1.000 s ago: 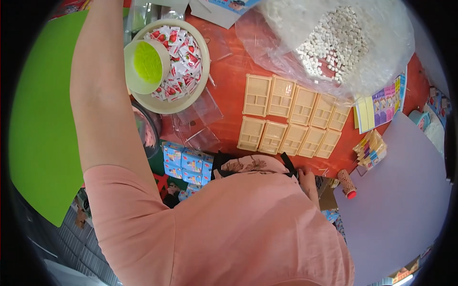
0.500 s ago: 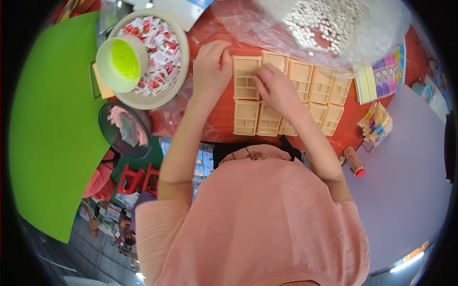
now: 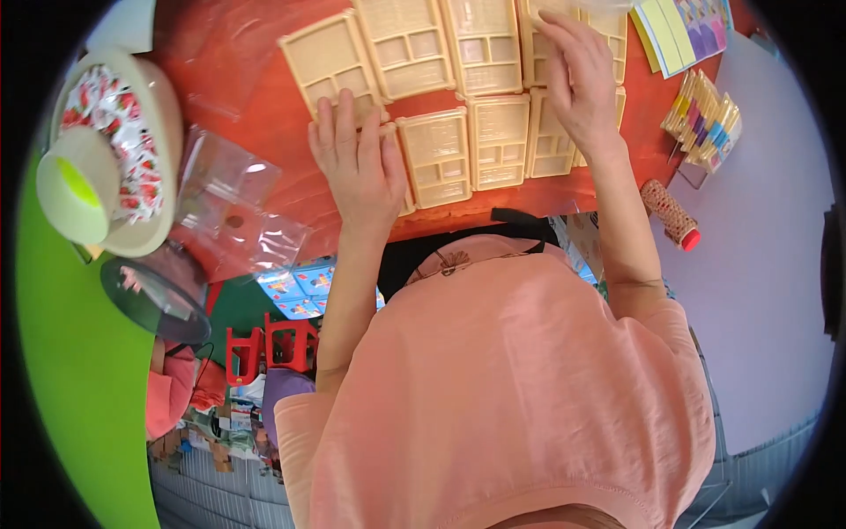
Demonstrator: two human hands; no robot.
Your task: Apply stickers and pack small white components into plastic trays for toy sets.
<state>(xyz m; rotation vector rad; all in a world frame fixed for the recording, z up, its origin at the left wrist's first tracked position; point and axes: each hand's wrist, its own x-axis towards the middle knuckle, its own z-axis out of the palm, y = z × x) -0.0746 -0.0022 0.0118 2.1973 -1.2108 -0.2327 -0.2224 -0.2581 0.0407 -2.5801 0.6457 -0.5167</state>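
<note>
Several beige compartment trays (image 3: 436,154) lie in two rows on the red table (image 3: 256,88). My left hand (image 3: 357,163) lies flat, fingers apart, on the near-left tray and covers most of it. My right hand (image 3: 582,84) rests with loosely spread fingers on the trays at the right end (image 3: 551,145), near the far row. Neither hand grips anything. My pink-sleeved body fills the lower middle of the view.
At the left, a cream bowl (image 3: 163,106) of red-and-white wrapped sweets holds a small cup with a green inside (image 3: 75,189). Clear plastic bags (image 3: 233,203) lie beside it, with a dark round lid (image 3: 154,295) below. Coloured sticks (image 3: 705,123), paper sheets (image 3: 679,35) and a red-capped roll (image 3: 670,212) are at the right.
A second ago my left arm reached toward the bowl at the far left. It came back to the trays, and both hands have since spread apart across the rows.
</note>
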